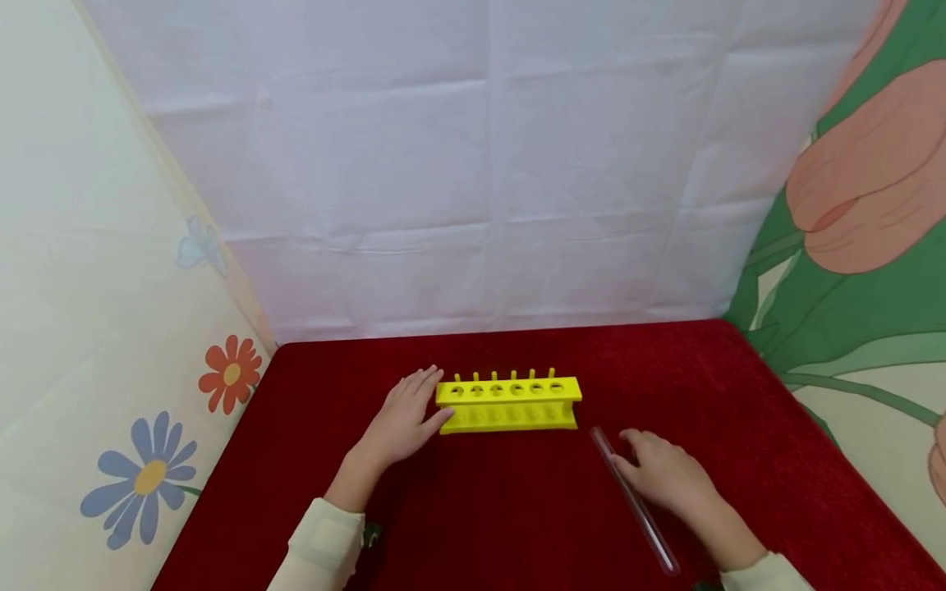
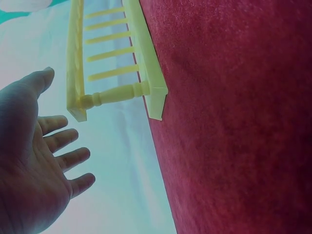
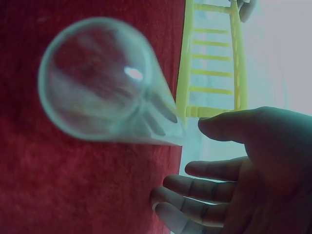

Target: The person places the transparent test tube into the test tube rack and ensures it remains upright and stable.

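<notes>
Tube (image 1: 634, 502): on the cloth (image 1: 517, 509), beside the right hand (image 1: 668, 476)
Right hand: empty, fingers loosely bent
Left hand (image 1: 402, 420): empty, fingers extended, beside the rack (image 1: 510, 417)

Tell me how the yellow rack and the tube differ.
Colour: the rack is opaque yellow, while the tube is clear. Shape: the rack is a two-tier frame with a row of holes; the tube is a plain round cylinder. Pose: the rack stands upright, the tube lies on its side. Both rest on the red cloth.
</notes>
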Demonstrator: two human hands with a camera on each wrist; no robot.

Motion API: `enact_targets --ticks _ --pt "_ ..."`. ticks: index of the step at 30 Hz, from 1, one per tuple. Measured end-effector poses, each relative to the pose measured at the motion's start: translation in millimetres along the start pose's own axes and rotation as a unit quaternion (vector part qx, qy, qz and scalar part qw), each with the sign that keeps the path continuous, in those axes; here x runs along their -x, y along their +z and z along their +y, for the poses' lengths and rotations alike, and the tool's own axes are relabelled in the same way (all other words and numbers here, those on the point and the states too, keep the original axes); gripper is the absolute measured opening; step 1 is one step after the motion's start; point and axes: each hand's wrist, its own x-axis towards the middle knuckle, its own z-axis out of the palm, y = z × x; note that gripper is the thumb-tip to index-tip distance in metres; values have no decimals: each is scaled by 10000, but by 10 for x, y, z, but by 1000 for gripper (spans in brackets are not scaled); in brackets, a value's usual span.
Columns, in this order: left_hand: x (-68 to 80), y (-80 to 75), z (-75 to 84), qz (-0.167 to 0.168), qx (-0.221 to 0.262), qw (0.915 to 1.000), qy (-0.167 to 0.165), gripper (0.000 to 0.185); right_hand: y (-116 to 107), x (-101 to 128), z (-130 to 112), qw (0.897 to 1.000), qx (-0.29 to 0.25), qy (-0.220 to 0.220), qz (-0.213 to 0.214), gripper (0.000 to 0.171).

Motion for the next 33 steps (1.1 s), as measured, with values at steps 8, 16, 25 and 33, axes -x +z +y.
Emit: enact_targets --ticks 8,16,25,33 --pt "-26 32 16 7 -75 10000 28 73 -1 -28 -35 9993 -89 222 -297 47" --pt "-51 41 37 -6 -108 9999 25 73 14 9 -97 9985 -245 300 -385 33" --pt "-86 60 48 -36 -70 10000 50 73 32 15 -150 9961 -435 479 -599 23" --pt "-110 96 35 -40 -94 9999 67 73 32 26 -190 9952 -415 525 -711 24"
